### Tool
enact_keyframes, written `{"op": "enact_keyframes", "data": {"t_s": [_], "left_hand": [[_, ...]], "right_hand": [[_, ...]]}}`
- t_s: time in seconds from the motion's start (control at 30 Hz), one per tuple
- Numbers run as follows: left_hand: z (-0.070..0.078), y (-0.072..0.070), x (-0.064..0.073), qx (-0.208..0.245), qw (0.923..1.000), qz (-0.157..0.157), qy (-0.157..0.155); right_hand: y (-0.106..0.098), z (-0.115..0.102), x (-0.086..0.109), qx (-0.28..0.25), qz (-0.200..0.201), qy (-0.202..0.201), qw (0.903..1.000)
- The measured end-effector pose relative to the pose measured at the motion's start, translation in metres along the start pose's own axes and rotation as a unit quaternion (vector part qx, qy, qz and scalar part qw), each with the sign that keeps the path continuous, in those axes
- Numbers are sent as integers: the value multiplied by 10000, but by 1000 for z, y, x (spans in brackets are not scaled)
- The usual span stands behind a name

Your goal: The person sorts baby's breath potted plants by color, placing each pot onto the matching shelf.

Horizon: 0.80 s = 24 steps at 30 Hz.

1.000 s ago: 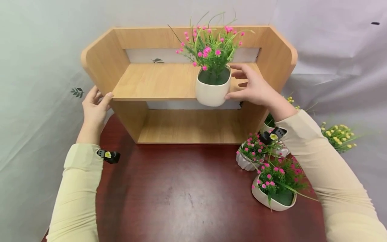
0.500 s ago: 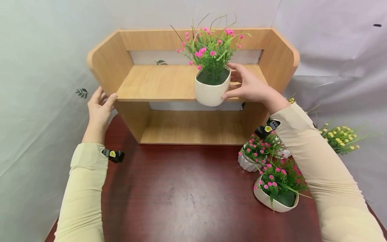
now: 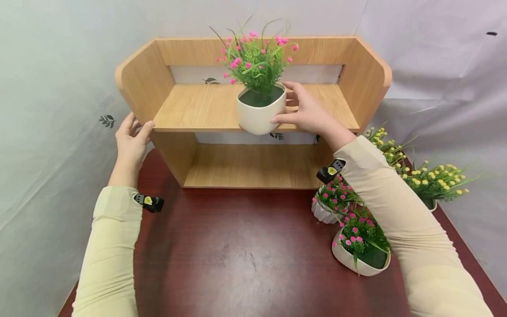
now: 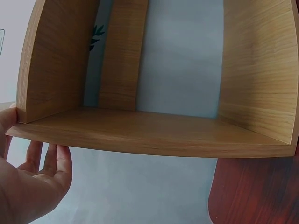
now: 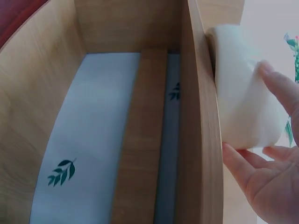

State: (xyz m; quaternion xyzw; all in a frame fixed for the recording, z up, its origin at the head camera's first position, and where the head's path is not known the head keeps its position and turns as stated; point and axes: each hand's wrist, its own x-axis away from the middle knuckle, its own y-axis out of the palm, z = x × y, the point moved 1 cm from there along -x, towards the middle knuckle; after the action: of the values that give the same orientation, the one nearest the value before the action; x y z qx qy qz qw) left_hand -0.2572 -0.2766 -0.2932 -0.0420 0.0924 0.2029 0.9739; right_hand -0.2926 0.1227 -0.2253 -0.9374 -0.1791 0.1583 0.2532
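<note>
A cream flowerpot (image 3: 259, 118) with pink flowers and green leaves is at the front of the upper board of a wooden shelf (image 3: 198, 103). My right hand (image 3: 309, 112) holds this pot from its right side, thumb in front. In the right wrist view the pot (image 5: 247, 93) lies close against the board's edge, with the fingers and thumb of my right hand (image 5: 275, 175) on it. My left hand (image 3: 131, 143) grips the shelf's left side panel, thumb at the front edge. The left wrist view shows its fingers (image 4: 64, 165) curled behind the panel (image 4: 140, 140).
On the dark red table (image 3: 222, 246), a ribbed white pot (image 3: 326, 211) and a cream pot (image 3: 360, 266), both with pink flowers, stand at the right. Yellow-flowered plants (image 3: 437, 180) stand behind the right forearm. A pale curtain (image 3: 51, 110) hangs to the left.
My right hand has moved left with the flowerpot along the upper board's front. My left hand stays on the side panel. More of the yellow flowers show behind the right arm.
</note>
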Motion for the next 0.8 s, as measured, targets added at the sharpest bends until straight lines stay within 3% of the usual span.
{"op": "enact_keyframes", "data": {"t_s": [0.27,0.63,0.8], "left_hand": [[1,1,-1,54,10000,-45,-6],[-2,-1,-3,248,9997,49,-28],[-3,-1,-2,165,9998,90,-20]], "right_hand": [[23,-9,-5,-68,424,-125,9990],[61,-20,-17,-19,1239,32,9923],[74,-24,-24,61,1377,73,9904]]}}
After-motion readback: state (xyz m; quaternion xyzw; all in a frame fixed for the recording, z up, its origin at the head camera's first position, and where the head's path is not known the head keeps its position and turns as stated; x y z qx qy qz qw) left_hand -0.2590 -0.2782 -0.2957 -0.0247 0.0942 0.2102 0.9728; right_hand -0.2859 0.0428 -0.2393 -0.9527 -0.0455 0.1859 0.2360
